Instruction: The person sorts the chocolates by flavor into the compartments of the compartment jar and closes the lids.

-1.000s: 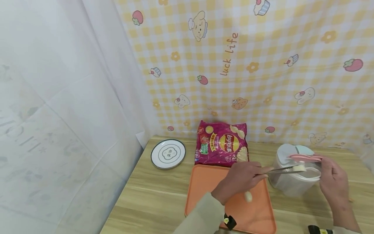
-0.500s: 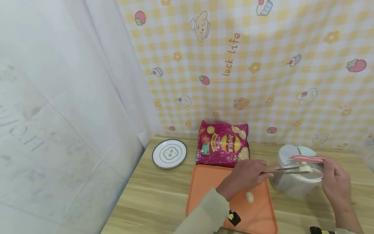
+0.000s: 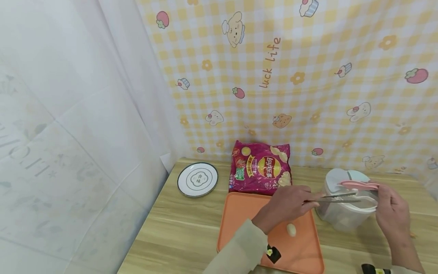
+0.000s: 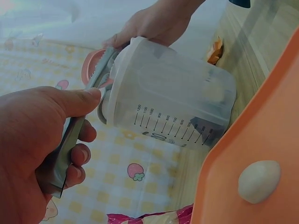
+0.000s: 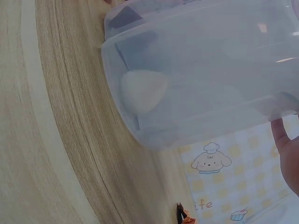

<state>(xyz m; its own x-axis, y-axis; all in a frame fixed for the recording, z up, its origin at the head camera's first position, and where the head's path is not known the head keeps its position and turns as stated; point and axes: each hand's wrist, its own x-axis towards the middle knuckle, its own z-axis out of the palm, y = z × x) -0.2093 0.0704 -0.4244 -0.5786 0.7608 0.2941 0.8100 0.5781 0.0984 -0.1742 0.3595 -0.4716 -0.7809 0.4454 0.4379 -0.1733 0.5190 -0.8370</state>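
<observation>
A light wooden table (image 3: 178, 228) with a pale grain carries everything. At its far left lies a white plate (image 3: 197, 179) with a dark rim and a mark in its middle. Just right of the plate, against the far edge, a magenta crisp bag (image 3: 261, 167) lies flat. An orange tray (image 3: 239, 217) sits near the middle, its far edge touching the bag. To the right of the tray stands a translucent plastic container (image 3: 345, 213). A small orange scrap (image 4: 215, 50) lies on the wood beyond the container.
</observation>
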